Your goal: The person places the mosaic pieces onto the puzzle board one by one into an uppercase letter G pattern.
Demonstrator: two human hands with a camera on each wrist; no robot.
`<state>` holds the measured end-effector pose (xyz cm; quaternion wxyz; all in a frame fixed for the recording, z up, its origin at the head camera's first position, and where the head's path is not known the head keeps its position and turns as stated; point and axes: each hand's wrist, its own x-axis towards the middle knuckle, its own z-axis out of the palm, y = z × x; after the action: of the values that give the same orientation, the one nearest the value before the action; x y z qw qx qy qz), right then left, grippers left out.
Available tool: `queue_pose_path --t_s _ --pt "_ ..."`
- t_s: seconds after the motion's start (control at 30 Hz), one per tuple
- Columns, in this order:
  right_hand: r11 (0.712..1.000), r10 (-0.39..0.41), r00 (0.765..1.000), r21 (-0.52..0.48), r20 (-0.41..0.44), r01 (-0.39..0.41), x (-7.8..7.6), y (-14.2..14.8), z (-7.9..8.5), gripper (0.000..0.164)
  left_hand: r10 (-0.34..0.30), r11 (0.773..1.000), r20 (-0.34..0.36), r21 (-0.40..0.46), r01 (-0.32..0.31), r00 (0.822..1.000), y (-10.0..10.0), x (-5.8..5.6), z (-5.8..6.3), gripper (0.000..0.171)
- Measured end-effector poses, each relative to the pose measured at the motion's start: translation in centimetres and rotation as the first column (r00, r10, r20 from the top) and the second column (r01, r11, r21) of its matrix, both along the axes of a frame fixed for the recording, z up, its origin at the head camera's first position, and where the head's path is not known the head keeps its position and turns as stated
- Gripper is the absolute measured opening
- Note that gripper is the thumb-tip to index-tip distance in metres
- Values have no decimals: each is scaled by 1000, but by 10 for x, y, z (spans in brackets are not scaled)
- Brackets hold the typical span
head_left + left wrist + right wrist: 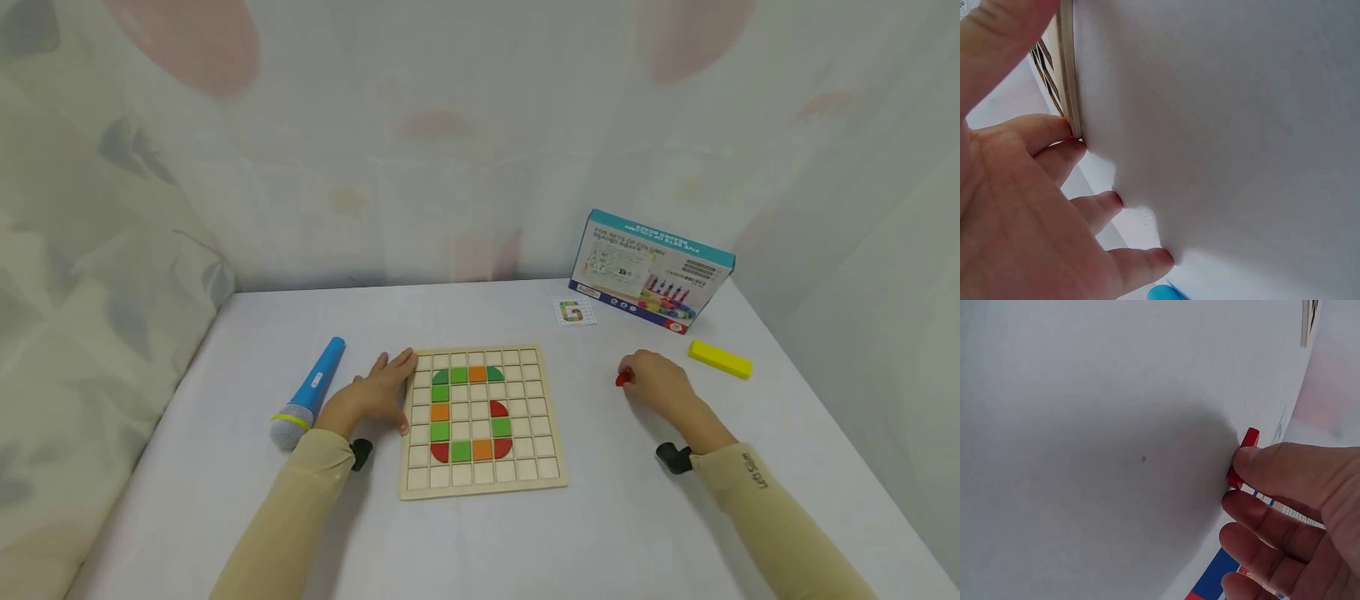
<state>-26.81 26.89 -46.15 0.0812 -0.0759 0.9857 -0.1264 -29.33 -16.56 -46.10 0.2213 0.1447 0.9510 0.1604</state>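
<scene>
A square wooden grid board (557, 482) lies flat on the white table, with green, orange and red tiles (482, 450) set in some cells as a G-like outline. My left hand (373, 395) rests spread at the board's left edge, thumb and fingertips touching its frame; in the left wrist view, other fingertips (1161, 257) press on the cloth. To the right of the board, my right hand (657, 385) pinches a small red piece (1251, 439) between thumb and fingers, close over the table. Part of the piece is hidden behind the thumb.
A blue toy microphone (318, 377) lies left of my left hand. Behind the board is a small pattern card (574, 312) showing a G. A cardboard box (651, 272) stands at the back right, with a yellow bar (720, 359) in front of it.
</scene>
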Motion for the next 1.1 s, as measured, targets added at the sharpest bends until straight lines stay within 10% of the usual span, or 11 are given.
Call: queue_pose_path --t_s 0.3,0.53,0.83,1.1 --pt "994 59 996 -84 -68 -65 -3 -35 7 24 -5 1000 -7 12 5 1000 -2 1 1 117" --pt "955 252 951 -115 -182 -275 2 -114 28 24 -5 1000 -4 25 5 1000 -3 0 0 117" --pt "870 492 847 75 -200 -487 10 -187 13 11 3 999 12 35 -3 1000 -3 -1 -1 118" --pt "869 494 847 129 -196 -477 10 -196 2 11 1 1000 1 25 -1 1000 -2 0 1 119"
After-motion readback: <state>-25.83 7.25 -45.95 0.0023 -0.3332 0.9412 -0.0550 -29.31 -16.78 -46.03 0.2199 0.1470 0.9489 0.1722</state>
